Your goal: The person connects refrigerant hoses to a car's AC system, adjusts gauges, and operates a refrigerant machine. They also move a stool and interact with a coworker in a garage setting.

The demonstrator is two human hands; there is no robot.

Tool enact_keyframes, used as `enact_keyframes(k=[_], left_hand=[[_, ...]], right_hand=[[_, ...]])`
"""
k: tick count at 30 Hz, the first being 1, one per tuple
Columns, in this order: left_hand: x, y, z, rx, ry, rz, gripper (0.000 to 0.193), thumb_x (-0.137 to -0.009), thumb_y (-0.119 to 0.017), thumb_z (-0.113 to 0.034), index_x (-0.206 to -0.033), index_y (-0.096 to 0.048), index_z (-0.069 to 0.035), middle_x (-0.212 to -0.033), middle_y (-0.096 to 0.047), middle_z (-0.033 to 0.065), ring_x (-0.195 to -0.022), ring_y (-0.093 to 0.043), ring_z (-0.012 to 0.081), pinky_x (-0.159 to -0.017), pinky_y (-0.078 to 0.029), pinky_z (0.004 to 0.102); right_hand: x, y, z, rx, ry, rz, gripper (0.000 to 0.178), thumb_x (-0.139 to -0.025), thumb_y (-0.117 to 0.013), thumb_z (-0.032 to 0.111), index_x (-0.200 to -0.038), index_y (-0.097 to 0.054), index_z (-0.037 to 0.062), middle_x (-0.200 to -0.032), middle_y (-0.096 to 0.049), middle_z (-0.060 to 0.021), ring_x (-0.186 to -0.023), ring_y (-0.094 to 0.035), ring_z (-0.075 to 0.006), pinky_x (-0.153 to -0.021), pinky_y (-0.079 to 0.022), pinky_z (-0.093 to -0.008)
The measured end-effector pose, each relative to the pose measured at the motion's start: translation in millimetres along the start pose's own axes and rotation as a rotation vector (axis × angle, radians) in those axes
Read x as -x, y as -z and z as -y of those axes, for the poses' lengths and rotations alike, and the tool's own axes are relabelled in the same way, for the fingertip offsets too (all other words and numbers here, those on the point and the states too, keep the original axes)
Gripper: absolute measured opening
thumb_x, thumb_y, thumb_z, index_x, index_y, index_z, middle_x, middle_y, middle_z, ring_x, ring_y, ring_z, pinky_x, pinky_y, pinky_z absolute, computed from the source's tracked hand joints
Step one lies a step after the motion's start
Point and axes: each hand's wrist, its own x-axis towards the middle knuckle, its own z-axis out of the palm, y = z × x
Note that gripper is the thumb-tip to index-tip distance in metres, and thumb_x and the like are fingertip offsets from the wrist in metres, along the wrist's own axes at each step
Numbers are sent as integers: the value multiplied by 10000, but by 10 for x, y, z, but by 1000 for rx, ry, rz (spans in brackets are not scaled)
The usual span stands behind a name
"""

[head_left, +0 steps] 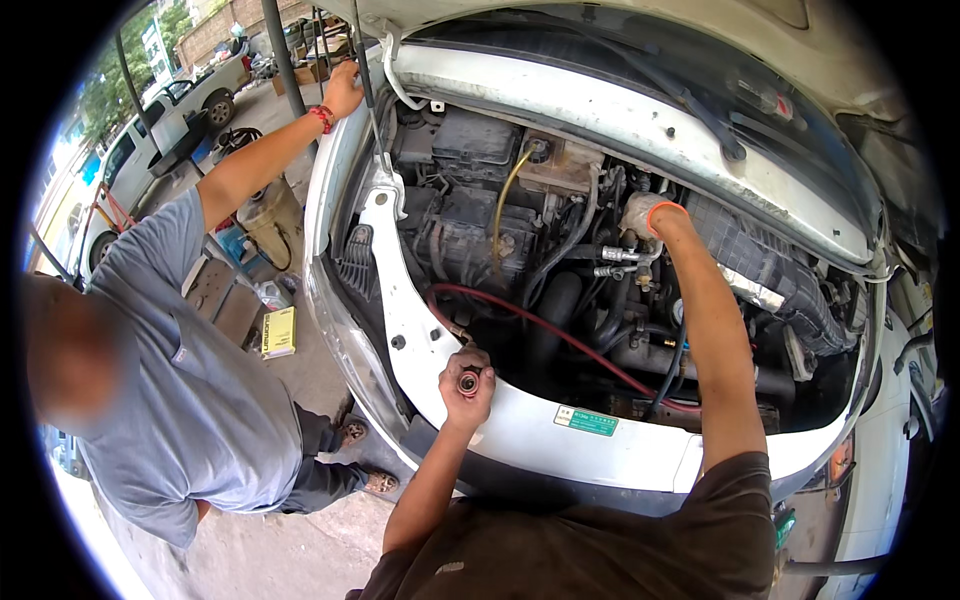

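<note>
Red hose curves across engine bay, seemingly metal-ended.

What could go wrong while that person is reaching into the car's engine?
The right hand is in among metal pipes, so it might get scraped. The left hand holds a round-ended piece above the white front panel; it could slip and drop. The red hose runs in a long curve and might get snagged.

Left fingers around a round-ended piece, gloved right fingers among engine parts, red hose, 1 co-worker alongside
</note>
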Motion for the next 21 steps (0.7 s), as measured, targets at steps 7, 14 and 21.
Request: enact_keyframes(k=[7, 14, 21], left_hand=[[9, 64, 15, -34, -14, 6, 109, -822, -547, -42, -849, -446, -12, -769, -498, 111, -530, -464, 104, -465, -381, 214], [-45, 19, -16, -19, -96, 20, 133, -821, -567, -65, -847, -448, -14, -736, -505, 102, -525, -462, 100, -461, -368, 214], [50, 43, -47, 14, 67, -31, 129, -759, -574, 9, -832, -470, -16, -738, -539, 109, -644, -495, 174, -618, -404, 271]], right_hand=[[148, 369, 467, -182, -278, -100, 266, -744, -516, 164, -918, -670, 35, -981, -633, -172, -909, -621, -303, -758, -507, -362], [105, -44, 259, -192, -175, -381, 319, -871, -447, 306, -970, -650, 80, -955, -627, -166, -938, -596, -323, -822, -474, -421], [174, 182, 104, -442, -86, 61, 341, -745, -544, 254, -934, -632, -16, -876, -631, -187, -811, -621, -294, -698, -489, -367]])
